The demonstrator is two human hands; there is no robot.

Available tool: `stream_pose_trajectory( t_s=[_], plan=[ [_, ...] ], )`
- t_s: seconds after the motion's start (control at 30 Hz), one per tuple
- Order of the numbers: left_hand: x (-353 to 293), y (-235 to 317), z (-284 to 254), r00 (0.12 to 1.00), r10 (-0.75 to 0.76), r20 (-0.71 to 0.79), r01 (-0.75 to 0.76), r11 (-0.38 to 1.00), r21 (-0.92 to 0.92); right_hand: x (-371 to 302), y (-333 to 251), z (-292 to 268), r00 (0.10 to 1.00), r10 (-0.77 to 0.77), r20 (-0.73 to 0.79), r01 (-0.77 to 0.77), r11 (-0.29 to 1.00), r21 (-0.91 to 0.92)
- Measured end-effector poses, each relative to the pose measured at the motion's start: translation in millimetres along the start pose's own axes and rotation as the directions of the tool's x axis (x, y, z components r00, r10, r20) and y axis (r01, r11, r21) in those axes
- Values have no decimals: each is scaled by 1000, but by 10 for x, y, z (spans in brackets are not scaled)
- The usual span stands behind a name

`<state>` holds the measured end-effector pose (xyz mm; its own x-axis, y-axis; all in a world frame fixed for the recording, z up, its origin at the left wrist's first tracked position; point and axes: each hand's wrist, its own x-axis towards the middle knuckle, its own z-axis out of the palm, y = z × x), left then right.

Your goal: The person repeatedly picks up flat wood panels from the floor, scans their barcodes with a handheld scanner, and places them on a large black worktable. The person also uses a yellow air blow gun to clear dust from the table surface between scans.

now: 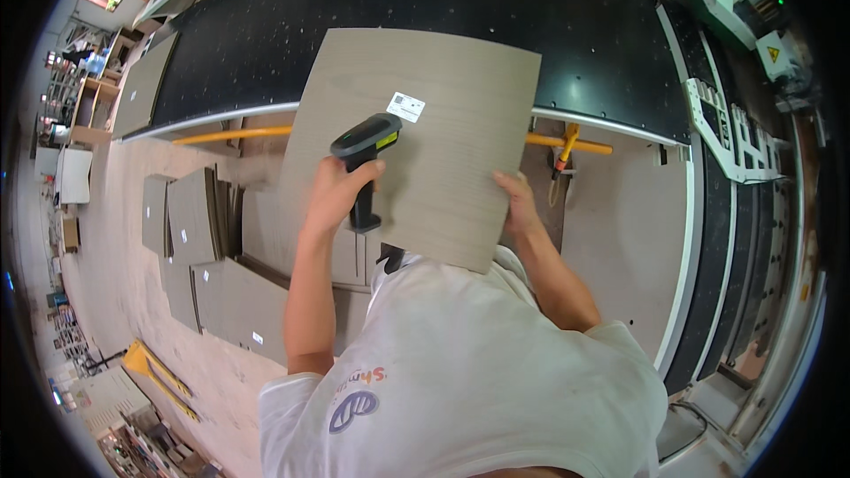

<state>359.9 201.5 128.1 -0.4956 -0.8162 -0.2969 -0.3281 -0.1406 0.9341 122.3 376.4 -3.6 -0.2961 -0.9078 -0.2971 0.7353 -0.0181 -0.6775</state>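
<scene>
Left hand (332, 190): wrapped around the grip of a dark handheld scanner (365, 149) with a yellow-green band, its head aimed at a small white label (405, 107).

Right hand (518, 204): gripping the right edge of a grey wood-grain panel (443, 124), fingers behind it. The panel is held up tilted in front of the person, over the black tabletop (266, 26); the label sits near its middle.

Nearby: a stack of grey panels (190, 212) on the floor to the left; an orange bar (235, 134) below the tabletop's edge.

Panel (425, 124) grey-beige woodgrain; label (405, 107) white; scanner (365, 155) black, yellow-green trim; conveyor (425, 9) black.
</scene>
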Motion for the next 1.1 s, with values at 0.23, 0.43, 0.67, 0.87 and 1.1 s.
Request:
stream_pose_trajectory(
  t_s=[0.23, 0.43, 0.67, 0.87, 1.1],
  plan=[
    [1451, -311, 166, 998, -21, 60, 35, 967, -252, 1019, 237, 583, 961, 239, -138, -242, 970, -5],
    [2143, -538, -68, 995, 47, -83, -67, 966, -251, 882, -27, 646, 976, 86, -200, -124, 975, -187],
    [2223, -473, -116, 993, 29, -115, -54, 975, -217, 633, 80, -1718, 536, -632, -560, -425, 371, -826],
    [2171, -437, -154, 986, -1, -165, -36, 975, -218, 975, -135, -2721, 633, -297, -715, -460, 598, -656],
    [2216, -425, -101, 979, -8, -205, -34, 980, -198, 638, -455, -2754, 450, -437, -779, -55, 857, -513]
  ],
)
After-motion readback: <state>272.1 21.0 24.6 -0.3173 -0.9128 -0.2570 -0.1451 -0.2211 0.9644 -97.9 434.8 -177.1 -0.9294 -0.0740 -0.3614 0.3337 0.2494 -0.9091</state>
